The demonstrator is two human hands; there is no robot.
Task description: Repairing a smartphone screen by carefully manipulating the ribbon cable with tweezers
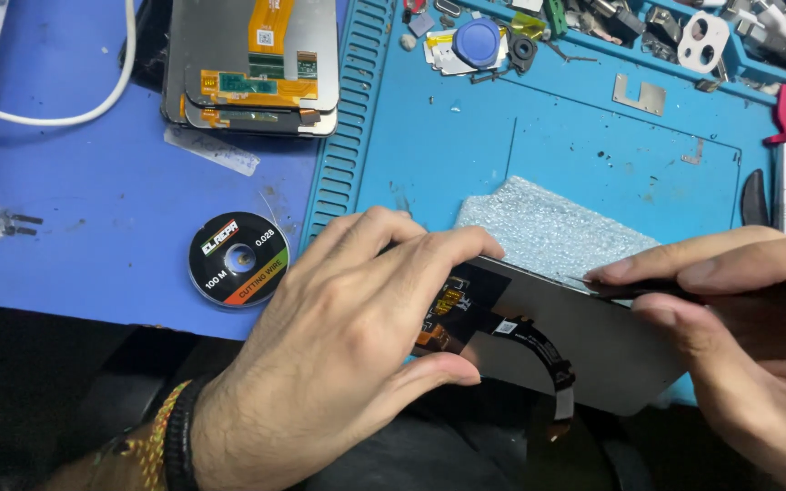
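Grey screen panel (584, 345) overhangs the tabletop (120, 209); left hand (347, 345) presses with fingers spread, right hand (739, 318) pinches a thin blade (607, 289) that might slip and crack it.

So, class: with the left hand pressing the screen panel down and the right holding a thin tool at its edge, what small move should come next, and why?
Probably slide the tool a little further along the panel edge. Its tip sits right at the upper edge in the right hand, while the left hand pins the panel flat, flex cable facing up, so the panel looks steadied for that.
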